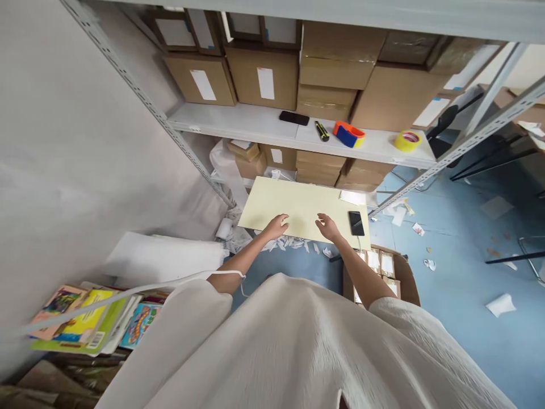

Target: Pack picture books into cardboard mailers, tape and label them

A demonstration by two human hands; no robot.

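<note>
Left hand (276,226) and right hand (327,227) are hovering, fingers loosely curled and holding nothing, over the near edge of the pale yellow tabletop (298,207) (bare but for a smartphone (356,222) lying at right); no item is being handled yet.

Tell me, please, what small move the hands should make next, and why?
Probably reach forward to the shelf for the tape dispenser: both the left hand and the right hand rest empty on the bare table, with nothing but a phone beside them.
</note>
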